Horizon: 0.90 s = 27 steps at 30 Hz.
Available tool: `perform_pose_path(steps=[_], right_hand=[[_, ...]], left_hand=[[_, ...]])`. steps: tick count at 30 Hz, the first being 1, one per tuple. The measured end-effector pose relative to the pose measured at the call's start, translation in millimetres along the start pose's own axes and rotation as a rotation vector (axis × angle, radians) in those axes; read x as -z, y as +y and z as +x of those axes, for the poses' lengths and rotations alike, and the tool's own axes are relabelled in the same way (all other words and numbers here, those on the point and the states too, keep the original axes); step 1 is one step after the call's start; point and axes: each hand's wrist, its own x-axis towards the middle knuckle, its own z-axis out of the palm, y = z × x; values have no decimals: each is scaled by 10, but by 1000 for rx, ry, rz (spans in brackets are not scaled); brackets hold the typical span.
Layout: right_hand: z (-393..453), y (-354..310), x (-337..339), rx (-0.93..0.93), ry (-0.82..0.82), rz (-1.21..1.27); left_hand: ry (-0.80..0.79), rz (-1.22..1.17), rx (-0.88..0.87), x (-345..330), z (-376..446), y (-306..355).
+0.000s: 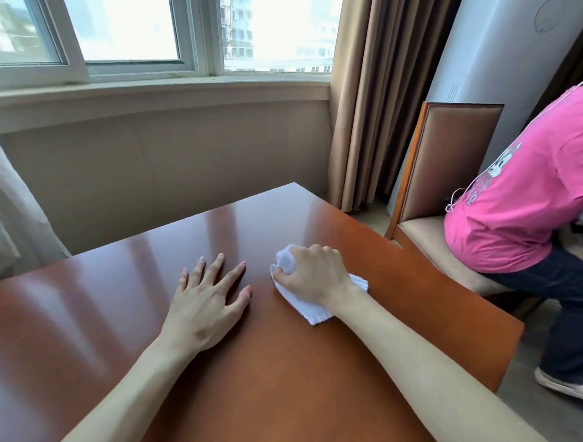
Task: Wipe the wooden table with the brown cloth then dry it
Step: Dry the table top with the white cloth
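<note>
While your left hand lies spread flat, steadying you, your right grip bunches the white cloth, drying the surface toward two o'clock.

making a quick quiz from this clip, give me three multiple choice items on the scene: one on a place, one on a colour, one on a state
1. Where does the crumpled white cloth lie?
A. on the glossy brown wooden table
B. on the window sill
C. on the chair seat

2. What colour is the shirt of the person seated on the padded wooden chair?
A. green
B. pink
C. black

3. How is the left hand placed?
A. gripping the cloth
B. raised in the air
C. flat on the table, fingers spread

Answers:
1 A, the cloth sits on the tabletop under the right hand, which grips it.
2 B, the shirt is plainly pink.
3 C, its palm lies on the wood, holding nothing.
</note>
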Motion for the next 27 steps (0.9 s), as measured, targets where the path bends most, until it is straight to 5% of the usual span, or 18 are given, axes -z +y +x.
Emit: perform_pose_path(steps=[13,20,23,27], right_hand=[[1628,719,-643,-261,26,-13],[578,-5,-236,-52,-50,12],[-73,-496,-64,96,-69,33],[-675,-1055,56,310,-84,105]], left_hand=[[56,-3,56,-19,53,-18],[-31,-68,64,64,69,3],[-102,-384,100,276,173,-46],[14,-489,188,479,181,-280]])
